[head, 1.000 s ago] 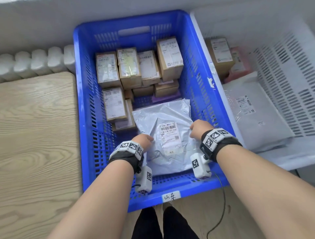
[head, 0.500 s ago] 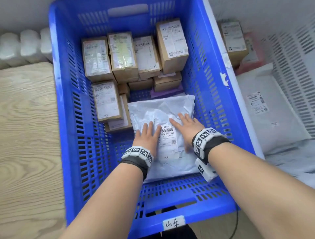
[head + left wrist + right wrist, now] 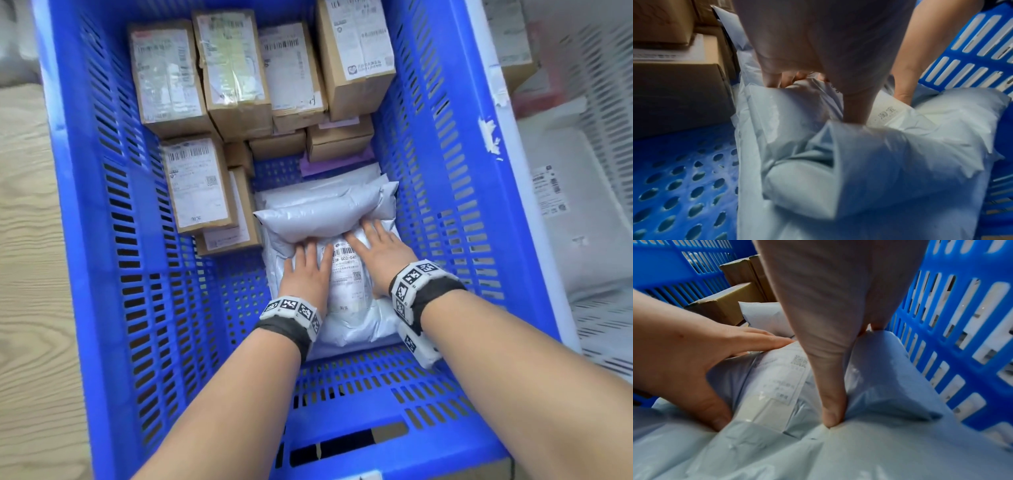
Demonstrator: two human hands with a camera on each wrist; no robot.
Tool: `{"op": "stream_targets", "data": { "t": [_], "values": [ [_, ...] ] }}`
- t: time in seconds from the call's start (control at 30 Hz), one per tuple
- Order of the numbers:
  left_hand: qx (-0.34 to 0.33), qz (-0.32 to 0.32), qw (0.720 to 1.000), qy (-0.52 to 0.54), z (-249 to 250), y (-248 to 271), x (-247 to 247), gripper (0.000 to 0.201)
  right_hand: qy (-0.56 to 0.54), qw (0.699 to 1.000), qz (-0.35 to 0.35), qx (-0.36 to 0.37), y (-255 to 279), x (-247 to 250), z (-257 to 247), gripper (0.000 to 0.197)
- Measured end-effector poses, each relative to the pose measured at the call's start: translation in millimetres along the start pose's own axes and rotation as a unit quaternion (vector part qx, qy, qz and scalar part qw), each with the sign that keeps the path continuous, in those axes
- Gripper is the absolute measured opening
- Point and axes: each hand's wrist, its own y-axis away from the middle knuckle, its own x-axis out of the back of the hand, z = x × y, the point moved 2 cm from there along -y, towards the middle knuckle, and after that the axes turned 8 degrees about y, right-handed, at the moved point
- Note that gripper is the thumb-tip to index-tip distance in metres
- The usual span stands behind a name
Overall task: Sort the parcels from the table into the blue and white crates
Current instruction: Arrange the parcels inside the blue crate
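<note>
Grey parcel (image 3: 329, 219) lies flat in blue crate (image 3: 442, 178), label up, far end puffed; white crate (image 3: 609, 102) alongside.

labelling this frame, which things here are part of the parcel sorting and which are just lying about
Part of the job:
- grey poly mailer, pressed flat by left hand and right hand
- blue crate
- cardboard parcels stacked inside it
- white crate holding a grey bag

Just lying about:
- wooden table
- wrist bands

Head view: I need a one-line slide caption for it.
Both hands, left and right, press a grey mailer flat in the blue crate beside stacked boxes.
</note>
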Motion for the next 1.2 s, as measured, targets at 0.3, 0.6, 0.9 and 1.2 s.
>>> {"op": "stream_targets", "data": {
  "t": [0.3,0.6,0.9,1.2],
  "values": [
    [0.014,-0.045,0.999,0.023,-4,2,5,0.117,-0.031,0.999,-0.026,-0.013,7,9,-6,0.117],
    [0.058,-0.043,0.986,0.151,-9,41,60,0.082,-0.114,0.993,0.007,-0.036,51,61,-3,0.073],
    [0.019,0.075,0.994,0.072,-10,104,149,0.065,-0.198,0.969,0.133,-0.062,115,138,-14,0.057],
    [0.052,0.209,0.976,0.035,-29,196,200,0.073,-0.220,0.944,0.246,-0.017,194,191,-52,0.061]
  ]
}}
